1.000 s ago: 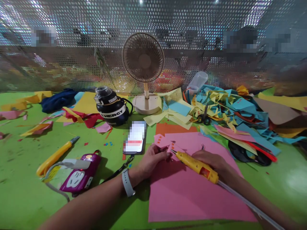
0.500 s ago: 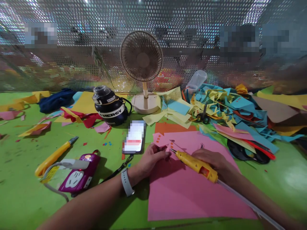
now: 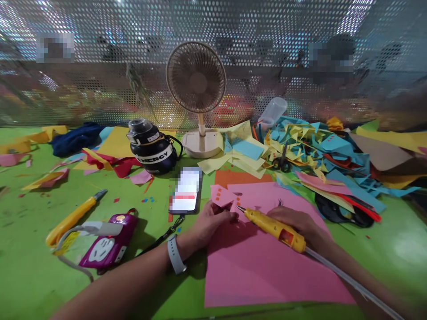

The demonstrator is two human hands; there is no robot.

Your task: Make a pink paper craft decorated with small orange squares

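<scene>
A small pink paper piece (image 3: 223, 195) with orange squares on it is pinched in my left hand (image 3: 213, 221), above a large pink sheet (image 3: 267, 266). My right hand (image 3: 295, 221) is closed round the far side of a yellow glue gun (image 3: 275, 229), which has a white cord. The gun's metal tip points left, close beside my left fingertips and the small piece. An orange sheet (image 3: 243, 178) lies partly under the large pink one.
A phone (image 3: 186, 191), a black bottle (image 3: 153, 149) and a fan (image 3: 196, 80) stand or lie ahead. Left are a purple power bank (image 3: 110, 242) and a yellow cutter (image 3: 71, 220). Paper scraps (image 3: 300, 142) and scissors (image 3: 350, 213) lie right.
The small pink piece in my left hand has turned and tilted up to the left, showing more of its orange squares. The glue gun has barely moved.
</scene>
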